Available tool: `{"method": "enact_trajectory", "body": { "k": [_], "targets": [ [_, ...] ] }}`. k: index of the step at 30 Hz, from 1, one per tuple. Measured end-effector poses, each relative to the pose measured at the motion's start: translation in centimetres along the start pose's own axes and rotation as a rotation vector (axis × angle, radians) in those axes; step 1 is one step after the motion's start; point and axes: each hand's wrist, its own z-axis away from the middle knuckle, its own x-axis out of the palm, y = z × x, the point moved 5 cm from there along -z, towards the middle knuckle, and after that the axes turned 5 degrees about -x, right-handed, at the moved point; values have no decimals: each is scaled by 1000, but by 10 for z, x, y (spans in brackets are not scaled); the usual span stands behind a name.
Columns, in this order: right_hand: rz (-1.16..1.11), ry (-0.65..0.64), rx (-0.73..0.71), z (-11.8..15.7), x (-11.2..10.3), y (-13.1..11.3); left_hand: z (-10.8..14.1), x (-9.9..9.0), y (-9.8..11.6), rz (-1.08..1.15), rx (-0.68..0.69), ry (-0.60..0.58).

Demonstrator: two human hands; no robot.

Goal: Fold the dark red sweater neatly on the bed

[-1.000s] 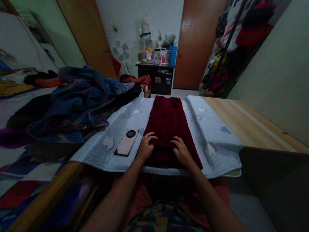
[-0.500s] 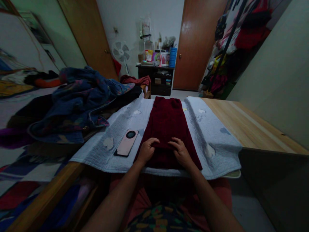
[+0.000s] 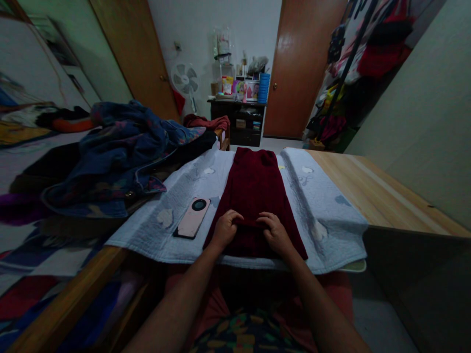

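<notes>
A dark red garment, folded into a long strip, lies flat on a pale blue quilted cloth; its exact kind I cannot make out. My left hand pinches a raised edge of the garment near its close end, on the left side. On the right side of that same edge, my right hand grips it between thumb and fingers. The edge stretches straight between both hands. Left of the garment, a pink phone with a round black camera ring rests on the cloth, apart from my left hand.
A heap of clothes with a blue denim jacket is piled on the left. A wooden board top adjoins the cloth on the right. Farther back stand a dark cabinet and a white fan.
Both hands stay at nearly the same place on the garment. My fingertips have dipped slightly towards the held edge.
</notes>
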Motion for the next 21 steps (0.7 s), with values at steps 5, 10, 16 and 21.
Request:
{"method": "enact_trajectory", "body": {
  "k": [5, 10, 16, 21],
  "targets": [
    [-12, 5, -6, 0, 0, -1, 3, -7, 2, -183, -23, 145],
    [-55, 13, -6, 0, -5, -5, 4, -5, 4, -268, -5, 97],
    [-139, 18, 26, 0, -13, -8, 4, -2, 7, -432, -70, -30],
    [-86, 53, 56, -1, -10, -4, 13, -1, 35, -593, -8, -164]
  ]
}}
